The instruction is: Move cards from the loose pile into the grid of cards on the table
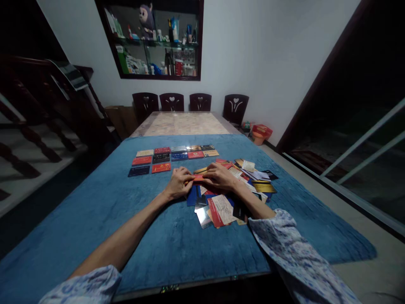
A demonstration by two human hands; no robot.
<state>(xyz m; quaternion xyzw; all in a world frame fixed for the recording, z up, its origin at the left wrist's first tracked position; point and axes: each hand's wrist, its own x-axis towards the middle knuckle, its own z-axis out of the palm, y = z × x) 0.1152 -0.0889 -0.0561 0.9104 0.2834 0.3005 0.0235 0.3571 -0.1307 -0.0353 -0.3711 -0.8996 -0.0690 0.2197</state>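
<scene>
Between my two hands is a red-orange card [199,177], perhaps a small stack, held above a loose heap of plastic cards. My left hand [179,184] pinches its left end. My right hand [219,176] closes on its right end, with the forearm passing over the heap. The heap holds a blue card [193,196], a red and white card [221,210], a gold card [264,186] and several others, overlapping at various angles. To the left and beyond, rows of cards lie neatly side by side, among them a red card [161,168] and a dark blue card [139,171].
A blue cloth [152,236] covers the near part of the table, and bare marble-look tabletop [183,122] shows beyond. Dark chairs [236,107] stand at the far end, under a wall cabinet [158,77]. A red box [262,130] is on the floor to the right.
</scene>
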